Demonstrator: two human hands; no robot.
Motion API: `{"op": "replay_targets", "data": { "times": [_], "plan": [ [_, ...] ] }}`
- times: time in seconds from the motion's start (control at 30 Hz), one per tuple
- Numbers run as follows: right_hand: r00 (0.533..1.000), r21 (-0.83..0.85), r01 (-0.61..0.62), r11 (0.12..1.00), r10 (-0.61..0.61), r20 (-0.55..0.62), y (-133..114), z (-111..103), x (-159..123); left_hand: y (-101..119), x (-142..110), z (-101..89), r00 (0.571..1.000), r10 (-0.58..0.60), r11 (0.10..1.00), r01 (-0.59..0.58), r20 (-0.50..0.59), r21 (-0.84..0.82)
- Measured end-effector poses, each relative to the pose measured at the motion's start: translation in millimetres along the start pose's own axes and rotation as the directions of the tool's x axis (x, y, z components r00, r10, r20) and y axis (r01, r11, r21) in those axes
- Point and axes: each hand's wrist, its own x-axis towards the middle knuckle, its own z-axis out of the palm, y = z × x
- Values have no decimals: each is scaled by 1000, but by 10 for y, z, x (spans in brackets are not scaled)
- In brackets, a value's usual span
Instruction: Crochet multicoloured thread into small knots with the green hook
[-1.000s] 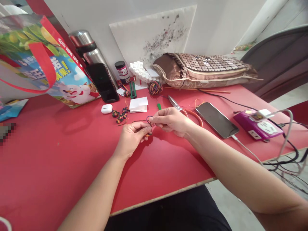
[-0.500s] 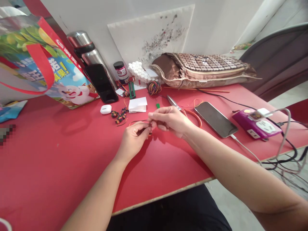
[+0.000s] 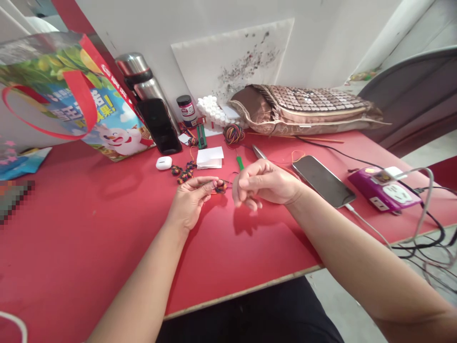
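My left hand (image 3: 189, 202) is closed, with thumb and fingers pinching a small knotted piece of multicoloured cord (image 3: 222, 187) just above the table. From this piece a thin dark strand runs toward my right hand (image 3: 271, 183). That hand is closed, thumb against a bent finger; the strand's end in its fingers is hidden. Behind my left hand lie several finished-looking cord knots (image 3: 184, 175). A green-handled tool (image 3: 240, 163) lies just beyond my right hand, beside scissors (image 3: 259, 152) partly covered by that hand.
On the red table (image 3: 107, 247) stand a shopping bag (image 3: 117, 128), a steel flask (image 3: 144, 81) and an upright phone (image 3: 160, 126). A cord ball (image 3: 233, 134), folded paper (image 3: 210, 157) and white earbud case (image 3: 163, 163) lie ahead. Rightward are another phone (image 3: 323, 181) and a purple power strip (image 3: 383, 188).
My right hand has moved right, away from my left, drawing the strand out; its fingers have curled. The knotted piece now shows beyond my left fingertips. The view has shifted slightly.
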Motion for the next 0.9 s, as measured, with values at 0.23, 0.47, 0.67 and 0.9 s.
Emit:
{"op": "replay_targets", "data": {
  "times": [0.23, 0.47, 0.67, 0.9],
  "plan": [
    [885, -81, -121, 989, 71, -460, 160, 3, 153, 17, -44, 13, 998, 29, 1000, -29, 56, -1],
    [934, -237, -98, 967, 7, -358, 242, 149, 149, -12, -46, 1, 990, 121, 989, -126, 70, 81],
    [935, -168, -84, 982, 19, -355, 227, 190, 140, 9, -63, -22, 966, 233, 947, -251, 111, 200],
    [908, -149, -106, 983, 34, -417, 291, 218, 188, -12, -84, -9, 895, 427, 821, -443, 127, 360]
  ]
}}
